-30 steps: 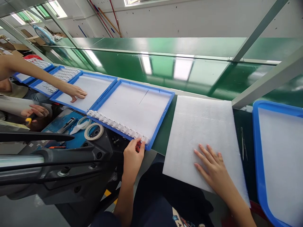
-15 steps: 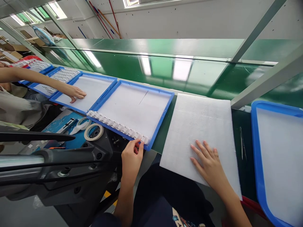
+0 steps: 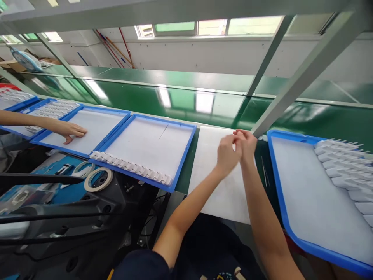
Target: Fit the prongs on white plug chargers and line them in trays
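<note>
Head view: two bare forearms are reaching forward over a white foam sheet [image 3: 224, 186] lying on the green bench. Left hand [image 3: 228, 154] and right hand [image 3: 247, 144] are meeting fingertip to fingertip above the sheet's far edge; whether they are pinching anything I cannot tell. Blue trays are flanking the sheet: left tray [image 3: 177, 167] holding a row of white parts [image 3: 131, 168], right tray [image 3: 274, 171]. Farther left, another person's hand [image 3: 71, 130] is resting flat in a third tray [image 3: 40, 138].

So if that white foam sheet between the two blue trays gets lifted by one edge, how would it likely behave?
The white foam sheet looks thin and soft, so it would probably droop rather than stay flat. It likely weighs little for its area. Its near edge overhangs the green bench, so a light push might slide it off. Both hands meet above its far end.
</note>
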